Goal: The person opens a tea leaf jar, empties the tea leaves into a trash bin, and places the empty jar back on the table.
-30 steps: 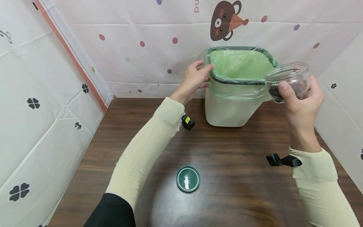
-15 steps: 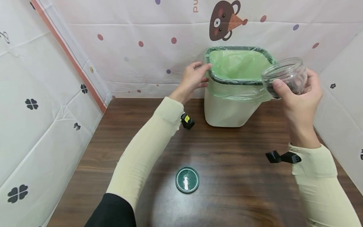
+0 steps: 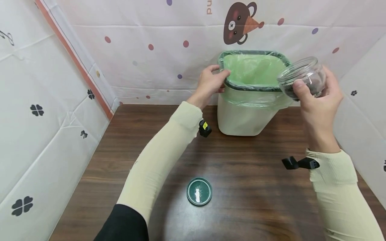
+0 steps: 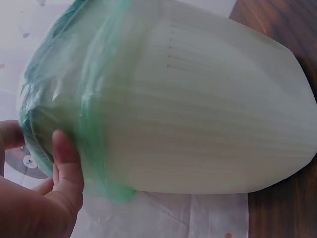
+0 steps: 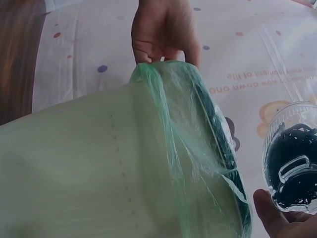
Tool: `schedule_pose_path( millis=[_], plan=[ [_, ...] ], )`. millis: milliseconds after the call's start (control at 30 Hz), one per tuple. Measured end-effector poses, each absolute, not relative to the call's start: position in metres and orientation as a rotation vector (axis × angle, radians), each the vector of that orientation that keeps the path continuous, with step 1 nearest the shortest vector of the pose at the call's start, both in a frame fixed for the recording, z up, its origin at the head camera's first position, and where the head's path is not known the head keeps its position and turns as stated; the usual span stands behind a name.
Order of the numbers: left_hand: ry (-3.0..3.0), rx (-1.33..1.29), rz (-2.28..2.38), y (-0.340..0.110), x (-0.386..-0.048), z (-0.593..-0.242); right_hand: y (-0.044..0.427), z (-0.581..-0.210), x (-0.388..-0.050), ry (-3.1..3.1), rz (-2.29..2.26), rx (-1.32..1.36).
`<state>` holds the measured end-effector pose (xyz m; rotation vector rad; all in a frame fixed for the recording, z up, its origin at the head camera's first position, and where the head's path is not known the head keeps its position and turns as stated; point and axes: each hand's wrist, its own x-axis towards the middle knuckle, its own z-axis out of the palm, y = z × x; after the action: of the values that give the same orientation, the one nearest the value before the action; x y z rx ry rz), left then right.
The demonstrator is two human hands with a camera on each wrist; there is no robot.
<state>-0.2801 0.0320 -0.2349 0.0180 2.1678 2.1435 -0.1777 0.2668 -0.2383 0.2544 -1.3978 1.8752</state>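
At the bin's left end, my left hand (image 3: 212, 82) holds the rim with thumb and fingers spread around its edge; in the left wrist view, the thumb (image 4: 64, 148) lies against the lined rim. The pale trash bin (image 3: 241, 117) stands upright with a green bag (image 3: 256, 68) folded over its rim. My right hand (image 3: 322, 103) grips a clear glass jar (image 3: 304, 75) beside the bin's right rim. Its open mouth is tilted left toward the bin. Dark contents (image 5: 292, 153) lie inside the jar; their kind is unclear.
A round green lid (image 3: 199, 191) lies on the dark wooden table (image 3: 241, 174), nearer me than the bin. Patterned white sheeting (image 3: 135, 60) hangs behind the table and along both sides. A printed bear (image 3: 238, 23) is on the back sheet.
The right hand has raised the jar slightly and tipped its mouth further left. The left hand has shifted a little right, closer onto the bin's rim. Bin and lid stay put.
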Motion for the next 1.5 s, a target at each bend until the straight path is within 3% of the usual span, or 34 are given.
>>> schedule_pose_path(
  millis=[1067, 1500],
  plan=[
    [2.641, -0.184, 1.818, 0.052, -0.284, -0.231, 0.272, -0.228, -0.196, -1.425, 2.073, 0.151],
    [2.669, -0.207, 1.778, 0.052, -0.284, -0.230, 0.273, -0.226, -0.200, -1.391, 2.002, 0.230]
  ],
)
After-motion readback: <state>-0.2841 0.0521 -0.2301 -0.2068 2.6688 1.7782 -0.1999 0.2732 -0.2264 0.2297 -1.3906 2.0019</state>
